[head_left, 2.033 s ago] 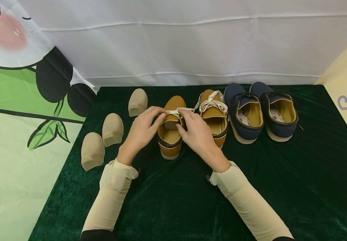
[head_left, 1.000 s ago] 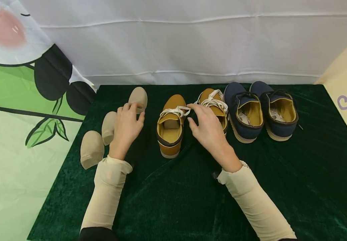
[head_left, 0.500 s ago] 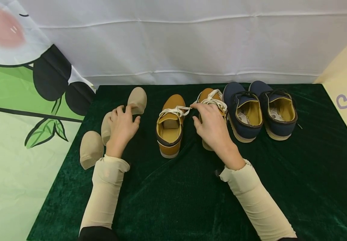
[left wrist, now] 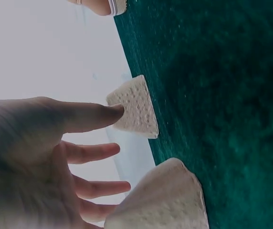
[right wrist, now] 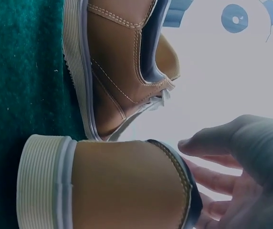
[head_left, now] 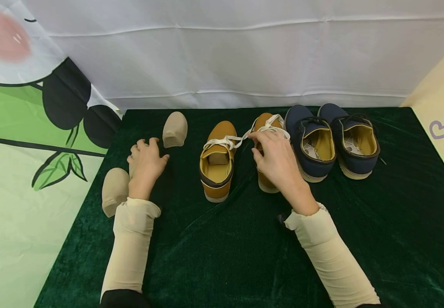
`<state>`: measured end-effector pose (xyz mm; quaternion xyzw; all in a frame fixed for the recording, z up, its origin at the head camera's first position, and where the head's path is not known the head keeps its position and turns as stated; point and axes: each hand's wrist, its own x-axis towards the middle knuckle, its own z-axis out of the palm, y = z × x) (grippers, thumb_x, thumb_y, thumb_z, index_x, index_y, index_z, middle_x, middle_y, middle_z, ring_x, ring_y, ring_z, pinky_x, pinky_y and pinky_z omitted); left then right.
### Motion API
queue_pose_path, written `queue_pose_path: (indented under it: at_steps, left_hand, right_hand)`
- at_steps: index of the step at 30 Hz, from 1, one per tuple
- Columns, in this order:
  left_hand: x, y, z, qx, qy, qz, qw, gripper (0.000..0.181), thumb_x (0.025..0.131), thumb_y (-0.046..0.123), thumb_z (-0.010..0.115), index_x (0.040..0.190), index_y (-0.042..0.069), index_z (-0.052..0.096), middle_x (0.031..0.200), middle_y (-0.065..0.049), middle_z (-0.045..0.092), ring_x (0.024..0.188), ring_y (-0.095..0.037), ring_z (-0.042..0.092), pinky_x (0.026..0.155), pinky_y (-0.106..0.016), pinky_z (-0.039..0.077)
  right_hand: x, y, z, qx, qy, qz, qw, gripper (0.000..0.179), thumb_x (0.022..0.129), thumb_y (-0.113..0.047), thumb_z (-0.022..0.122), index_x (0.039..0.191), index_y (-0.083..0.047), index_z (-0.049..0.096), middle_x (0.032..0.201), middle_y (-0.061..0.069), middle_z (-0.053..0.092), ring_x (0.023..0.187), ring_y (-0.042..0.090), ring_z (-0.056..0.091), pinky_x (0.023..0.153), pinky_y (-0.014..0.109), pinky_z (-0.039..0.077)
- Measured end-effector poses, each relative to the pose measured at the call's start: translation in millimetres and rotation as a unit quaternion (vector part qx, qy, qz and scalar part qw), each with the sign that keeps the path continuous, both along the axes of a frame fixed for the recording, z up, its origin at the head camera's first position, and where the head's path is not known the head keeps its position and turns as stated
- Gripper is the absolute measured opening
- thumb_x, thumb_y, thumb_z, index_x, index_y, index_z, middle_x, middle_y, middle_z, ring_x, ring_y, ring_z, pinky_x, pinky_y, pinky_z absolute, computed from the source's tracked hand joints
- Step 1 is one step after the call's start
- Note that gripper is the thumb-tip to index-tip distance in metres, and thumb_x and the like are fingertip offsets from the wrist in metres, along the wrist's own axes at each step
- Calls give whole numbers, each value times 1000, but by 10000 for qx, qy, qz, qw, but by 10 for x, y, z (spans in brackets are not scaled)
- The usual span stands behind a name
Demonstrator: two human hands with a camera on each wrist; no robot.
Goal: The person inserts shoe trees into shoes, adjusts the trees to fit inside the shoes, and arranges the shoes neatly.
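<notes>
Near the middle of the green cloth [head_left: 214, 256], toe to the far side: the left tan shoe [head_left: 217, 173], opening turned near, apparently for easy reach. Inside, a beige block [head_left: 218, 158], perhaps keeping the toe in shape. White laces [head_left: 223, 142], loosely across toward the right tan shoe [head_left: 266, 182], just to the right. Over that shoe, the right hand [head_left: 277, 158]: fingers bent, thumb apart from forefinger; contact with the laces impossible to tell. Well to the left, the left hand [head_left: 145, 162], fingers spread, nothing clamped, above the middle insert [left wrist: 165, 205]; touch uncertain. To its far right, the far insert [head_left: 175, 129]; to its near left, the near insert [head_left: 115, 188]: a staggered line, probably spaced for picking up singly. Farthest right, side by side, presumably as a matched pair: the left navy shoe [head_left: 324, 145] and right navy shoe [head_left: 367, 143].
</notes>
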<state>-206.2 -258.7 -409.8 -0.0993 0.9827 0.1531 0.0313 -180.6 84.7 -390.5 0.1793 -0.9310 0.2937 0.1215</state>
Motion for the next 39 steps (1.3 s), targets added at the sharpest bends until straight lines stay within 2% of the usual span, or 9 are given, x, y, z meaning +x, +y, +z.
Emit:
queue_pose_path:
  at_steps: [3,8,17,25,31,39]
  left_hand:
    - [2,-37,7,33,-161,77,9998,64,104,27,63,156,0,36,160,-39,24,145,-62,27,115,-77,25]
    - [9,-72,0,44,-298,115,9995,67,104,27,62,157,-2,34,156,-40,27,139,-63,34,112,-76,31]
    - [7,-113,-26,-95,-450,230,9987,65,103,24,62,150,-11,34,149,-42,31,132,-64,37,104,-78,34]
    - [20,-165,-50,-108,-790,450,9958,65,100,19,62,149,-10,31,149,-46,26,130,-67,38,101,-81,35]
    - [30,-178,-34,-106,-792,483,9956,70,97,15,65,152,-7,28,148,-46,29,127,-67,43,99,-80,40]
    - [42,-177,-24,-138,-842,416,9955,70,96,12,65,152,-7,27,146,-46,30,125,-67,44,98,-79,43]
  right_hand:
    - [-9,28,5,30,79,-8,10000,31,95,-7,73,126,-8,71,113,12,73,111,35,62,104,53,46]
    - [-21,71,2,42,152,-31,9999,28,94,-5,74,122,-8,73,115,13,73,122,38,61,109,57,45]
    - [-35,125,-3,61,-62,-50,9999,29,95,-6,73,123,-11,73,122,14,69,124,39,59,102,59,46]
    - [-43,186,1,133,-324,8,9994,23,96,-8,72,119,-8,71,126,17,67,122,42,57,102,60,45]
    - [-54,246,18,301,-440,24,9986,21,95,-11,76,115,-9,72,127,15,67,119,41,55,100,60,44]
    - [-74,331,30,312,-603,-54,9977,17,94,-11,76,110,-8,73,127,17,65,122,41,50,106,58,40]
